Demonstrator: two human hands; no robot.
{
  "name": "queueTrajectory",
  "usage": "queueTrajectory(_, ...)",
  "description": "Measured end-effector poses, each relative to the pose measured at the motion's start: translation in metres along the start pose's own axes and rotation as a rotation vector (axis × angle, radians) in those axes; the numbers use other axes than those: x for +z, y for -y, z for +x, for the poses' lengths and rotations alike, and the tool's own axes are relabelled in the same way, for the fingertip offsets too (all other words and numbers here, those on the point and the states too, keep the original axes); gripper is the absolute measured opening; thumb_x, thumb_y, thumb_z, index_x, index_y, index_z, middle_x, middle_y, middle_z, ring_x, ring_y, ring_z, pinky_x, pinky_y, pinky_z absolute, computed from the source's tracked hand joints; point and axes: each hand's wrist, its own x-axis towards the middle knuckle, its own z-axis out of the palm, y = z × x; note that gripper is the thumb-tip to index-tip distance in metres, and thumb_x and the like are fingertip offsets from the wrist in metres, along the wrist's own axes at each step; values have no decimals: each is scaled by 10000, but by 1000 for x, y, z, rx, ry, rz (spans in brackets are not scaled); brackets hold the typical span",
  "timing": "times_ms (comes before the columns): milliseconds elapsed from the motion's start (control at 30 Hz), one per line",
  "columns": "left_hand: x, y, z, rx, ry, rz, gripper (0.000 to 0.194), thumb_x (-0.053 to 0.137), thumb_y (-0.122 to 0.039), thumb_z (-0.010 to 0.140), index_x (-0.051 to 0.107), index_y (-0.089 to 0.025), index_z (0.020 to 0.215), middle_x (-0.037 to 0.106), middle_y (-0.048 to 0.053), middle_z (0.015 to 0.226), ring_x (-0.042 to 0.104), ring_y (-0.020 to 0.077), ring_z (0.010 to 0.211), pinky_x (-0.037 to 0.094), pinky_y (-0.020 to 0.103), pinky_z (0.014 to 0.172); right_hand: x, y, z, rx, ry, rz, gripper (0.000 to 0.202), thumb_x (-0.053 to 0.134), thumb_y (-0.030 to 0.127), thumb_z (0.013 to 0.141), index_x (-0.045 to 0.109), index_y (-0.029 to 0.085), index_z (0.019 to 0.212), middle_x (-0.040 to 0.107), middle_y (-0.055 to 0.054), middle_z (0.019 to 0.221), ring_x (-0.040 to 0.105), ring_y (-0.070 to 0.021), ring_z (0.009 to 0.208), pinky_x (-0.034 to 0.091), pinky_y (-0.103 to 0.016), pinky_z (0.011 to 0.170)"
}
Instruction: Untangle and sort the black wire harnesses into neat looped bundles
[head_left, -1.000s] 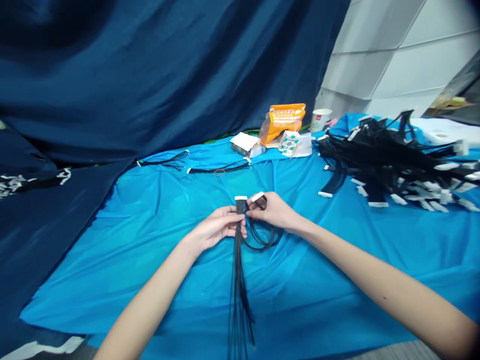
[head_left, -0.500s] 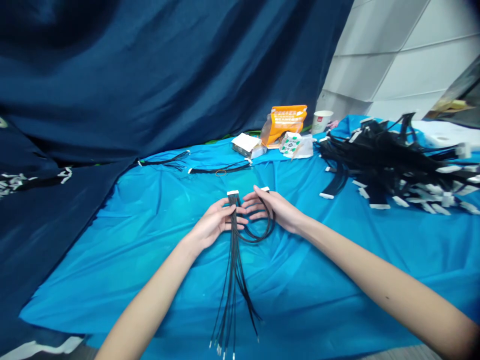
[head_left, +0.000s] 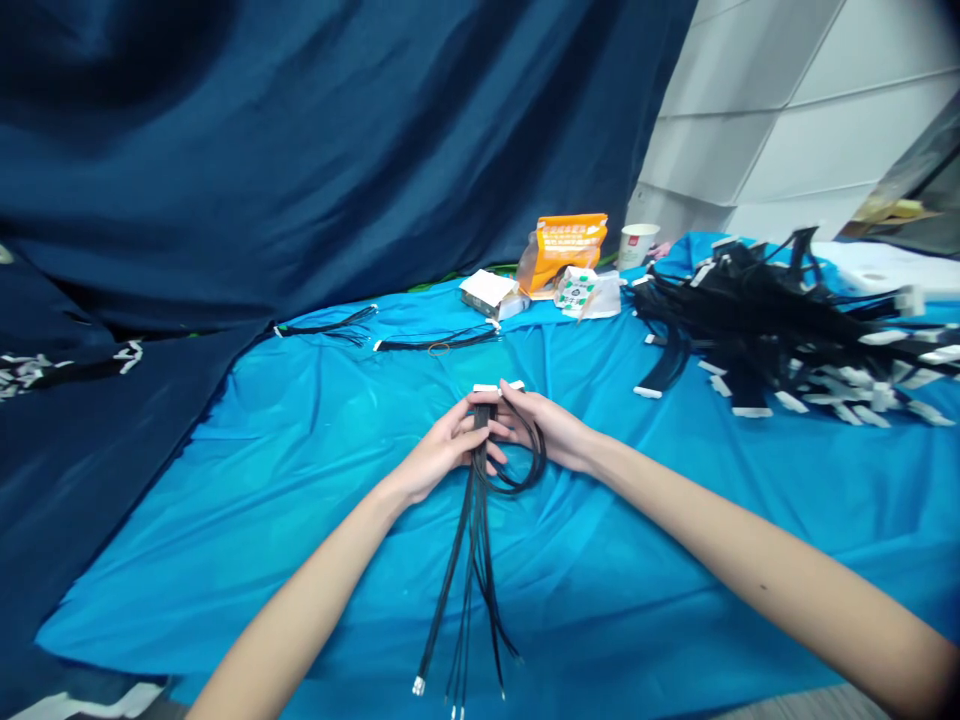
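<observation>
Between my hands is a black wire harness [head_left: 480,500] with white connectors at its upper end. My left hand [head_left: 448,450] is closed around the bundle just below one connector, thumb in front. My right hand [head_left: 546,425] pinches the part of the harness that bends round in a loop, close to a second white connector. The two hands touch or nearly touch at the fingers. Loose wires hang down from the left hand and spread toward the front, with small pale tips. Some right-hand fingers are hidden behind the wires.
A large pile of black wire harnesses [head_left: 780,320] lies at the right. Two harnesses, one of them [head_left: 442,343] beside a thin ring, lie farther back. An orange pouch [head_left: 574,245], a small box [head_left: 491,293], a white packet [head_left: 589,292] and a paper cup [head_left: 637,245] stand behind.
My hands have come closer together, bringing the two white connectors nearly side by side. The hanging wires have shifted, with some now gathered in a strand at the left.
</observation>
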Motion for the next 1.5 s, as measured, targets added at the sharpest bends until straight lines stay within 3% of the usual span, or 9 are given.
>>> queueTrajectory(167, -3, 6, -1, 173, -406, 596, 529, 509, -417, 819, 443, -185, 1289, 587, -5, 649, 531, 130, 571, 410, 252, 616, 4, 2, 0, 31, -45, 86, 437, 299, 415, 945, 615, 162, 1111, 657, -86, 999, 609, -140, 876, 473, -269, 814)
queueTrajectory(300, -2, 7, -5, 438, -592, 912, 342, 500, -386, 825, 580, -196, 1097, 586, 37, 791, 506, 151, 700, 395, 269, 691, 6, 3, 0, 50, -69, 125, 449, 290, 425, 945, 622, 158, 1086, 636, -92, 1094, 606, -142, 928, 473, -259, 811)
queueTrajectory(400, 1, 5, -7, 611, -507, 1041, 202, 502, -337, 823, 635, -187, 792, 586, 65, 825, 500, 184, 824, 379, 324, 799, 8, 2, 0, 64, -75, 172, 462, 284, 444, 942, 622, 159, 1076, 648, -81, 1061, 619, -125, 870, 486, -224, 742)
queueTrajectory(600, 8, 9, -8, 712, 9, 1128, 228, 681, -426, 671, 652, -203, 631, 626, 78, 932, 506, 238, 997, 309, 401, 934, 9, 3, -1, 78, -81, 173, 525, 260, 484, 934, 624, 128, 1059, 648, -100, 1056, 633, -138, 808, 492, -209, 626)
queueTrajectory(867, 10, 5, -9, 637, 68, 994, 86, 577, -223, 736, 626, -197, 671, 636, 71, 790, 555, 186, 810, 411, 352, 821, 6, 4, 0, 63, -107, 170, 532, 272, 507, 923, 612, 124, 1070, 645, -114, 1065, 632, -147, 826, 494, -225, 669)
queueTrajectory(967, 9, 3, -12, 662, -27, 919, 78, 563, -208, 753, 622, -191, 705, 634, 73, 772, 568, 164, 743, 438, 305, 742, 4, 4, 1, 37, -102, 210, 525, 258, 488, 931, 621, 124, 1037, 652, -119, 1040, 632, -156, 834, 489, -255, 715)
queueTrajectory(1200, -17, 11, -22, 636, -683, 959, 162, 647, -356, 721, 589, -235, 632, 507, 23, 569, 436, 142, 561, 390, 289, 622, 3, -1, 3, 55, -77, 225, 530, 233, 473, 939, 629, 124, 988, 650, -119, 1018, 642, -172, 853, 468, -303, 790)
queueTrajectory(1367, -34, 20, -22, 580, -597, 1023, 166, 532, -311, 825, 686, -261, 789, 382, -3, 477, 402, 132, 480, 365, 284, 572, 4, -6, 5, 72, -84, 187, 526, 277, 500, 924, 615, 105, 998, 643, -136, 1021, 650, -180, 841, 483, -291, 759)
queueTrajectory(1500, -18, 24, -18, 624, -571, 972, 222, 529, -286, 822, 684, -242, 975, 606, 90, 731, 584, 188, 731, 438, 318, 738, 5, -11, 7, 40, -87, 186, 480, 278, 456, 939, 611, 111, 967, 664, -123, 944, 657, -168, 761, 494, -298, 735)
